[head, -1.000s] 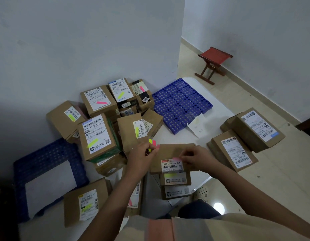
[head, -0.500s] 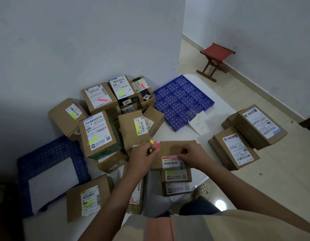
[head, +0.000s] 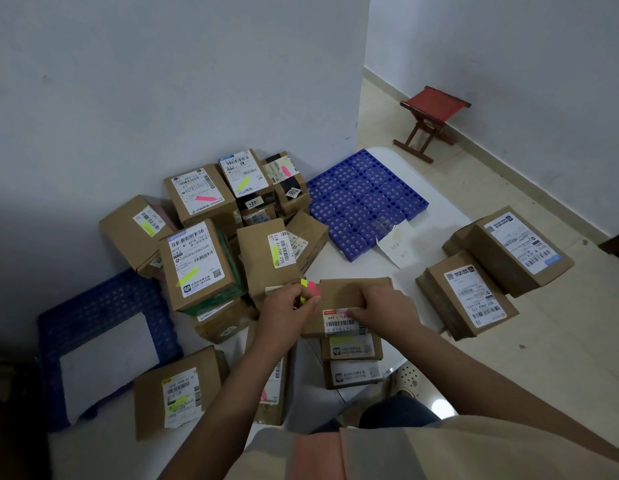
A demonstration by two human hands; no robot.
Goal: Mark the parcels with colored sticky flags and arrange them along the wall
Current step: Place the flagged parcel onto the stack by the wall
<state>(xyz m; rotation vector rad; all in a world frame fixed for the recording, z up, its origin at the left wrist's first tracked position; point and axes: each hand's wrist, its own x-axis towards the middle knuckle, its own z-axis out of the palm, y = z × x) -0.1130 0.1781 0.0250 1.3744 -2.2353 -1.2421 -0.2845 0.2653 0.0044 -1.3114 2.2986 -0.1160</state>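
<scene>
Top parcel (head: 349, 299) of near stack, 6 o'clock on bench (head: 436, 209). Right hand (head: 381, 308) grip pinching pink flag (head: 346, 312) onto its label. Left hand (head: 287, 306) at parcel's 9 o'clock, gripping flag pad (head: 308, 289). Wall pile (head: 228, 230) toward 11 o'clock; left hand nearer.

Lighting: dim, cool and bluish overall; brighter on the tiled floor (head: 561, 327) and far wall to the right of the fingers. Shadow: heavy darkness over the lower-left corner and the blue crate (head: 93, 306) left of the fingers; wall (head: 162, 81) grades from pale to near black downward on the left. Glare: small bright reflection on the floor below the fingers. Distortion: wide-angle bending of wall edges and skirting toward the frame borders. Focus: parcel labels (head: 193, 258) near the centre are legible; the clothing at the bottom edge is soft.
</scene>
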